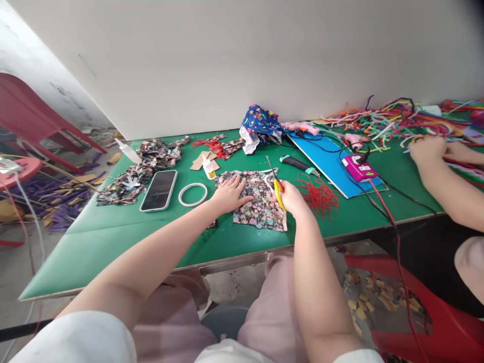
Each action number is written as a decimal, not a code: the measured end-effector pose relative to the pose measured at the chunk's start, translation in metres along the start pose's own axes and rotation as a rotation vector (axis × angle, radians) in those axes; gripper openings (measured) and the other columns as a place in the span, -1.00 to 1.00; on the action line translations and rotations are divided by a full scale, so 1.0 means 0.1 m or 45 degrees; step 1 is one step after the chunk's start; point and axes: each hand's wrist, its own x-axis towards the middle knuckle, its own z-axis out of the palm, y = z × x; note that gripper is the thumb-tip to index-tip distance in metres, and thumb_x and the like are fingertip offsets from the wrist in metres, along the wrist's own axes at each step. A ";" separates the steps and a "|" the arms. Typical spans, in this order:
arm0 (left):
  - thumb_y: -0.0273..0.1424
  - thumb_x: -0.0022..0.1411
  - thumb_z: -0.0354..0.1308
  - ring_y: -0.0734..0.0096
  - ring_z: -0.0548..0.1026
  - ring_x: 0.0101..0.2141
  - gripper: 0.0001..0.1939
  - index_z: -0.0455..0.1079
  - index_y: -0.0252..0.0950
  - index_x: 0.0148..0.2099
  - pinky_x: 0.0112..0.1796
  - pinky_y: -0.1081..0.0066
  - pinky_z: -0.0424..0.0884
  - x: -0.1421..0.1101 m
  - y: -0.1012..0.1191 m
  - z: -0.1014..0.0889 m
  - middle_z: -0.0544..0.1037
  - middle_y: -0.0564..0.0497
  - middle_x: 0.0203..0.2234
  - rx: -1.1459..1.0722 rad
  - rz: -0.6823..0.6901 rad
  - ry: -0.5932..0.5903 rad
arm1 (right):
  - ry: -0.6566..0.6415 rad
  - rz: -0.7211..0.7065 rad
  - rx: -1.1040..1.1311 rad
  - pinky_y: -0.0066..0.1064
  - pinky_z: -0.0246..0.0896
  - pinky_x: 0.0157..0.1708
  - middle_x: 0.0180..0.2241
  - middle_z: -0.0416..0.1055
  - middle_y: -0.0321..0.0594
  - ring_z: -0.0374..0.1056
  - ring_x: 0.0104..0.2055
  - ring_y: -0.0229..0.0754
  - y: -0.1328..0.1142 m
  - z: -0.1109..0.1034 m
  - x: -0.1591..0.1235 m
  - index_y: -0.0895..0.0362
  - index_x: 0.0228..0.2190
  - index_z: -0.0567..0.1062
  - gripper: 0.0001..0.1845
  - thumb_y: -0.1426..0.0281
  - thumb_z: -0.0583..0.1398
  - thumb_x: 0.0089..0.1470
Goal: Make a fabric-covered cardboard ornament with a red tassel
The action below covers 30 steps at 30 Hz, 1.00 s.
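A dark floral fabric piece (259, 209) lies on the green table in front of me. My left hand (230, 194) rests flat on its left part, fingers spread. My right hand (293, 197) is closed around yellow-handled scissors (279, 194) at the fabric's right edge, the blades pointing up and away from me. Beyond the left hand stands a small glue bottle (208, 167) with a yellow label, against brown card pieces (198, 160). A white ring (192, 194), apparently a tape roll, and a phone (159, 190) lie to the left. Red cords (321, 196) are heaped right of my right hand.
Crumpled floral fabric (161, 153) and a white bottle (128, 150) are at the far left. Behind are blue patterned cloth (260, 121), a utility knife (298, 164), a blue board (328, 169) and a magenta power adapter (359, 169). A co-worker's hands (429, 151) touch colourful strips.
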 end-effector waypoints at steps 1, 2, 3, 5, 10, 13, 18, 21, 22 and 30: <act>0.05 0.18 -0.24 0.01 -0.02 0.20 -0.20 -0.05 -0.47 0.25 0.11 0.14 -0.01 -0.01 0.00 0.00 0.03 -0.35 0.19 0.004 -0.013 0.005 | 0.045 0.028 -0.052 -0.39 0.18 -0.49 -0.45 0.41 -0.18 0.35 -0.40 -0.13 -0.01 -0.02 -0.01 0.07 -0.40 0.34 -0.93 0.39 0.11 -0.04; 0.06 0.18 -0.25 0.00 -0.02 0.20 -0.19 -0.05 -0.48 0.25 0.11 0.13 -0.01 -0.01 0.01 0.00 0.03 -0.35 0.19 0.008 -0.025 0.012 | 0.090 0.058 -0.108 -0.39 0.17 -0.47 -0.45 0.41 -0.16 0.36 -0.38 -0.12 -0.03 -0.05 -0.02 0.08 -0.41 0.34 -0.94 0.39 0.11 -0.03; 0.07 0.17 -0.26 -0.02 -0.02 0.19 -0.18 -0.05 -0.48 0.25 0.11 0.11 -0.01 -0.02 0.02 -0.01 0.03 -0.35 0.19 0.013 -0.037 0.027 | 0.134 0.087 -0.164 -0.38 0.15 -0.46 -0.45 0.41 -0.13 0.36 -0.36 -0.10 -0.05 -0.07 -0.03 0.09 -0.41 0.34 -0.94 0.39 0.10 -0.03; 0.08 0.16 -0.26 -0.04 -0.03 0.20 -0.17 -0.05 -0.49 0.24 0.11 0.07 -0.05 -0.07 0.06 -0.01 0.02 -0.36 0.19 0.028 -0.044 0.078 | 0.202 0.119 -0.259 -0.37 0.13 -0.42 -0.42 0.41 -0.09 0.35 -0.32 -0.06 -0.11 -0.10 -0.05 0.10 -0.40 0.32 -0.93 0.40 0.10 -0.03; 0.10 0.16 -0.28 -0.02 -0.07 0.21 -0.20 -0.06 -0.36 0.26 0.13 0.02 -0.10 -0.31 0.34 -0.04 0.00 -0.28 0.21 -0.018 0.168 0.090 | 0.182 0.029 -0.458 -0.39 0.08 -0.40 -0.32 0.41 -0.09 0.33 -0.28 -0.06 -0.24 -0.02 -0.06 0.11 -0.34 0.28 -0.80 0.35 0.14 -0.07; 0.10 0.16 -0.28 -0.04 -0.05 0.20 -0.24 -0.08 -0.24 0.27 0.10 -0.08 -0.08 -0.52 0.51 -0.11 0.01 -0.24 0.21 -0.054 0.139 0.066 | 0.109 -0.019 -0.586 -0.40 0.05 -0.42 -0.31 0.41 -0.08 0.34 -0.29 -0.07 -0.26 0.09 -0.04 0.12 -0.32 0.27 -0.82 0.38 0.11 -0.04; 0.04 0.18 -0.20 0.02 -0.09 0.21 -0.29 -0.10 -0.21 0.27 0.11 -0.05 -0.03 -1.03 0.31 -0.27 0.02 -0.15 0.22 -0.072 -0.047 0.091 | 0.069 0.001 -0.559 -0.40 0.03 -0.47 -0.35 0.41 -0.09 0.35 -0.36 -0.07 -0.23 0.16 -0.02 0.12 -0.28 0.27 -0.79 0.44 0.09 -0.05; 0.02 0.17 -0.13 0.06 0.01 0.19 -0.33 0.09 -0.27 0.21 0.12 0.06 0.03 -1.43 -0.11 -0.27 0.19 -0.14 0.15 -0.041 -0.205 0.063 | 0.083 0.015 -0.518 -0.41 0.05 -0.47 -0.34 0.41 -0.09 0.34 -0.35 -0.08 -0.22 0.11 -0.03 0.11 -0.28 0.28 -0.80 0.44 0.08 -0.05; 0.01 0.17 -0.13 0.07 0.05 0.18 -0.36 0.14 -0.27 0.18 0.11 0.08 0.07 -1.55 -0.26 -0.25 0.23 -0.14 0.12 -0.035 -0.260 0.059 | 0.095 0.023 -0.506 -0.41 0.05 -0.46 -0.34 0.41 -0.09 0.34 -0.34 -0.08 -0.22 0.09 -0.04 0.11 -0.28 0.28 -0.81 0.43 0.07 -0.03; -0.04 0.21 -0.16 0.08 0.14 0.13 -0.45 0.25 -0.24 0.11 0.08 0.12 0.14 -1.91 -0.67 -0.08 0.31 -0.13 0.05 -0.019 -0.331 0.091 | 0.186 0.074 -0.496 -0.42 0.02 -0.48 -0.38 0.40 -0.09 0.31 -0.37 -0.09 -0.21 0.03 -0.08 0.13 -0.34 0.33 -0.85 0.43 0.07 -0.05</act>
